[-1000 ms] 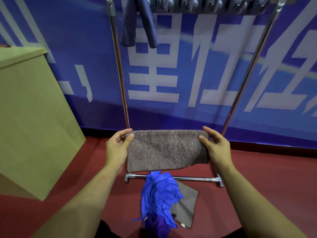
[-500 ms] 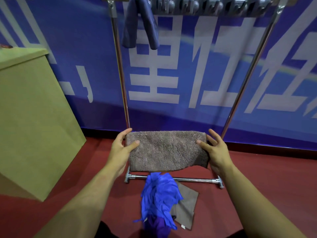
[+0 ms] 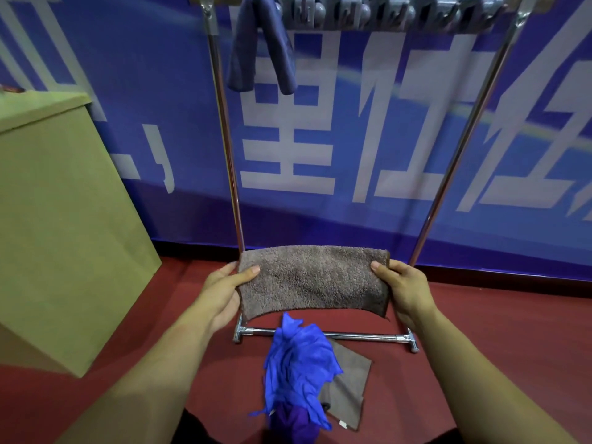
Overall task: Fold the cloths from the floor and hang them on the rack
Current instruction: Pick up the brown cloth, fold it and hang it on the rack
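1. A person stood facing a metal rack (image 3: 455, 149), seen from a camera on their head looking forward and down.
2. Both hands held a folded brown towel (image 3: 312, 280) stretched flat between them, in the air in front of the rack's two uprights and above its bottom bar (image 3: 362, 336).
3. The left hand (image 3: 224, 290) pinched the towel's left edge, thumb on the near face and fingers behind it.
4. The right hand (image 3: 403, 286) pinched the right edge the same way, thumb on the front and fingers curled behind.
5. The towel's top edge ran nearly level; its bottom edge sagged slightly at the two ends.
6. A grey-blue cloth (image 3: 261, 46) hung draped over the top of the rack, near the left upright.
7. A row of grey clips (image 3: 384, 12) ran along the rack's top bar, to the right of that cloth.
8. A crumpled blue cloth (image 3: 298, 370) lay heaped on the red floor (image 3: 512, 331), just in front of the bottom bar.
9. A flat brown cloth (image 3: 347, 389) lay on the floor partly under the blue one, its right side showing.
10. Something purple (image 3: 294, 426) showed at the near end of the blue cloth; what it was could not be told.
11. A tan box (image 3: 57, 219) stood at the left.
12. A blue banner (image 3: 368, 129) with large white characters covered the wall behind the rack.
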### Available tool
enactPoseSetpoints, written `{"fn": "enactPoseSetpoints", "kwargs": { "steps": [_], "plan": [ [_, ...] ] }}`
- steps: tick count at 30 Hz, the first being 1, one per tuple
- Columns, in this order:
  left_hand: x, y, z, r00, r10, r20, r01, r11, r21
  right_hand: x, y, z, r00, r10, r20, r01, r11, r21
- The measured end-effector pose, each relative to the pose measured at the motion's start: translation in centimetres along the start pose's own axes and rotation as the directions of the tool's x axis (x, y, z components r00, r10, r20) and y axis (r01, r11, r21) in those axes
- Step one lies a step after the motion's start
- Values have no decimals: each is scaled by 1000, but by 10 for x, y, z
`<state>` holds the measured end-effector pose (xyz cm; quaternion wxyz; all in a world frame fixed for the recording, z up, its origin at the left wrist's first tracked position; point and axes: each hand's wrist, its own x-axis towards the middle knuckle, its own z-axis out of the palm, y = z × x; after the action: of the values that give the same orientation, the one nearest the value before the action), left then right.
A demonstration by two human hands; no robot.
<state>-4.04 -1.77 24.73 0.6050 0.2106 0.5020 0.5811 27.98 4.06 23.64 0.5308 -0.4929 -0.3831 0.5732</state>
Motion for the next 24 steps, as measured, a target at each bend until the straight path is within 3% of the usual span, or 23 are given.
{"fn": "enactPoseSetpoints", "kwargs": {
  "steps": [3, 6, 10, 14, 17, 20, 24],
  "plan": [
    [-5, 3, -4, 980, -180, 80, 179, 984, 19, -3, 1, 1, 999, -43, -2, 42, 990, -131],
    [-5, 3, -11, 970, -225, 90, 220, 974, 63, -5, 1, 2, 995, -101, 20, 103, 955, -279],
    [-5, 0, -16, 985, -163, 55, 157, 982, 109, -5, 3, 4, 995, -93, 28, 97, 932, -350],
    [-8, -2, -10, 998, -46, 33, 40, 983, 178, -11, -1, 9, 994, 46, 99, -29, 986, -165],
    [-6, -6, -4, 994, 101, -31, -88, 952, 293, -12, 1, 8, 986, 62, 152, -37, 987, -158],
    [-1, -8, -5, 977, 200, -71, -159, 911, 380, -12, 0, 6, 988, -28, 153, 56, 981, -185],
    [4, -9, -7, 978, 195, -78, -153, 915, 372, -10, -4, 4, 966, -236, 109, 259, 902, -345]
  ]
}}
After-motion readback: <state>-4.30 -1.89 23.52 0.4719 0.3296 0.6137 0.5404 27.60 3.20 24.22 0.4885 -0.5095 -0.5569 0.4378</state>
